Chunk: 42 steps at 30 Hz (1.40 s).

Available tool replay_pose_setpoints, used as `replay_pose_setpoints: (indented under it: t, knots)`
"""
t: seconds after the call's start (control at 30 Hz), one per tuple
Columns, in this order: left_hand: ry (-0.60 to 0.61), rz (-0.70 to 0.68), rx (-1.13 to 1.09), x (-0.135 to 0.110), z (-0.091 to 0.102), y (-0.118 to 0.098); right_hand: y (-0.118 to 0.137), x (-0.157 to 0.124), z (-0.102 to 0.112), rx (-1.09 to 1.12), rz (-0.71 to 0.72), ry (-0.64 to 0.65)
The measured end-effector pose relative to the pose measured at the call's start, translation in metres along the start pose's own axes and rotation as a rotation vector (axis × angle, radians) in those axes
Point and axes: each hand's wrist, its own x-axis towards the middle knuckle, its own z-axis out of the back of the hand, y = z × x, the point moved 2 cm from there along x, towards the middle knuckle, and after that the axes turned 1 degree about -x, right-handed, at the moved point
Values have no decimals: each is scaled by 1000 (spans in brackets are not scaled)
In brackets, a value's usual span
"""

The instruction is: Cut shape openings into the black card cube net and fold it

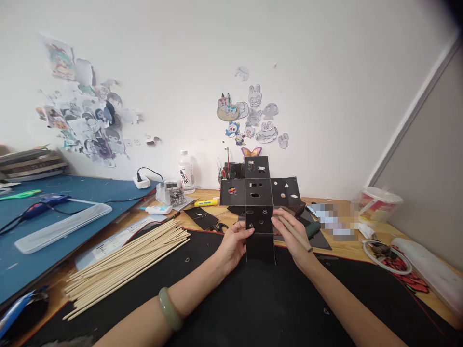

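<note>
A black card sheet (259,195) shaped like a cross stands upright before me, with creases between its square panels. Small shapes are cut through it, among them a star, and the wall shows through several. My left hand (237,241) pinches the card's lower left edge between thumb and fingers. At the lower right edge is my right hand (291,236), its fingertips by the card. Those fingers are closed round a slim grey-brown pen-like tool (297,235), whose tip I cannot make out. The bottom panel hangs over the black mat (231,299).
Thin wooden sticks (130,265) lie in a pile at left. Scissors (221,226), a yellow glue tube (207,203) and a water bottle (186,173) are behind. To the right are a plastic tub (378,205) and a white ring (387,255). Small cut scraps dot the mat.
</note>
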Motion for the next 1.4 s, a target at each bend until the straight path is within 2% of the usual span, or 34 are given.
replay_pose_setpoints:
  t: [0.33,0.5,0.67,0.83,0.87,0.9,0.93,0.97,1.03,1.1,1.17,1.23,1.33,1.4]
  knots:
    - [-7,28,72,4,-2,1,-5,2,4,-75,66,-27]
    - [-43,68,153,-1,-1,-2,-7,1,4,-87,30,-13]
    - [-96,201,307,-33,9,-3,-11,-1,14,-122,-123,13]
    - [-83,408,569,-77,28,-18,-26,6,45,-187,-217,-176]
    - [-60,451,681,-83,32,-25,-28,8,51,-196,-206,-228]
    - [-16,466,939,-87,35,-32,-28,10,56,-202,-188,-274]
    - [25,426,1219,-90,36,-40,-26,11,59,-205,-168,-305]
    - [45,329,1474,-92,36,-48,-24,12,60,-203,-146,-316]
    - [101,120,1785,-94,30,-57,-17,10,54,-194,-115,-276]
    - [233,-36,1885,-96,20,-55,-11,5,40,-188,-127,-143]
    - [376,-148,1946,-96,12,-45,-8,-4,20,-195,-187,48]
    - [439,-243,2036,-90,9,-34,-8,-13,1,-201,-240,190]
    - [477,-336,2093,-71,14,-25,-12,-24,-19,-210,-290,276]
    - [531,-344,2051,-57,21,-23,-16,-27,-28,-228,-306,317]
